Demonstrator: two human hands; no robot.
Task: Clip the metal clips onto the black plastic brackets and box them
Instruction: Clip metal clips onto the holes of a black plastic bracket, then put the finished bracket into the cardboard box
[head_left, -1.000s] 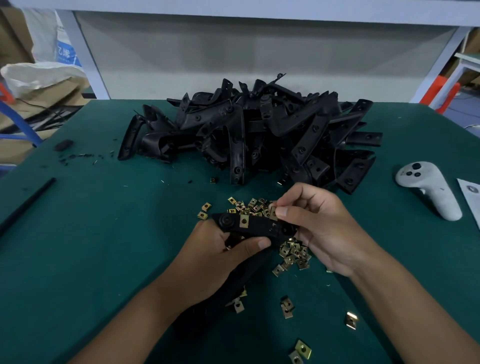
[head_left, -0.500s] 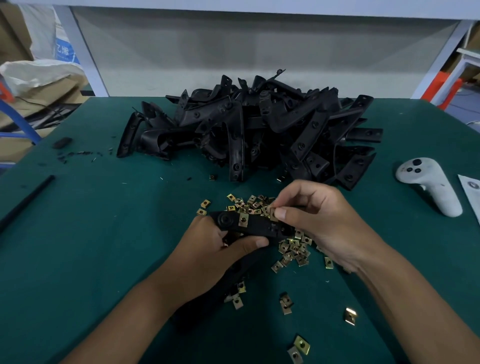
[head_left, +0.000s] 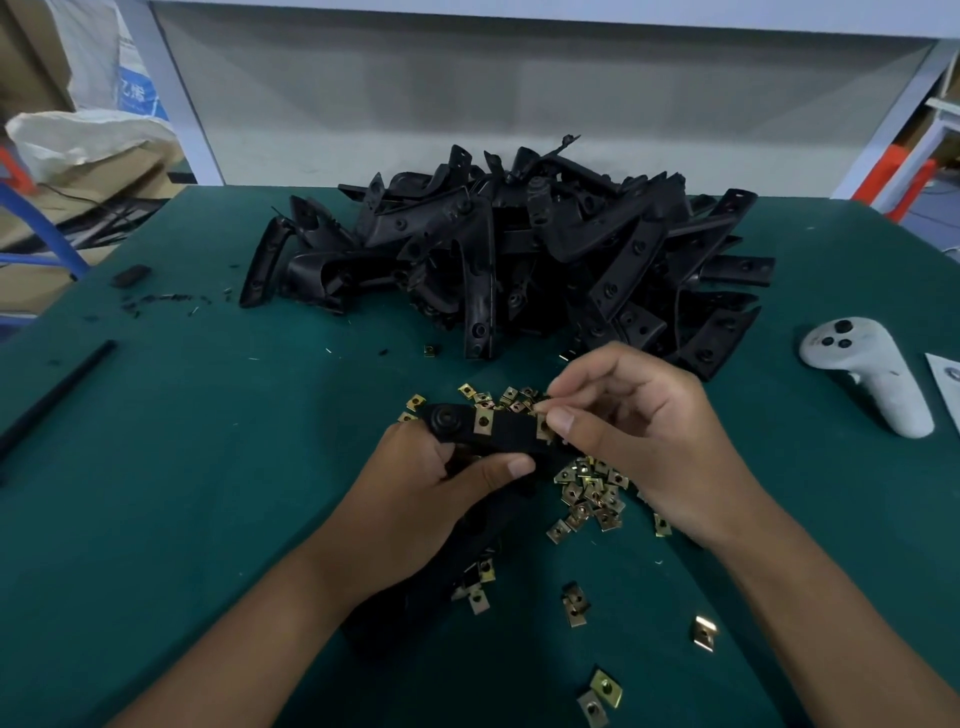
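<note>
Bracket pile (head_left: 519, 260) at table back: stiff, light. Left hand (head_left: 415, 499) grips 1 bracket (head_left: 511, 434) mid-body, 1 clip (head_left: 483, 420) already seated. Right hand (head_left: 644, 441) pinches second clip (head_left: 543, 425) at the bracket's edge (small, springy, slippery; hold by flat sides).

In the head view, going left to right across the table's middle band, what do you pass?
Black rod → left hand gripping the black bracket → right hand pinching a metal clip at the bracket's end → white controller → white card at the frame edge.
</note>
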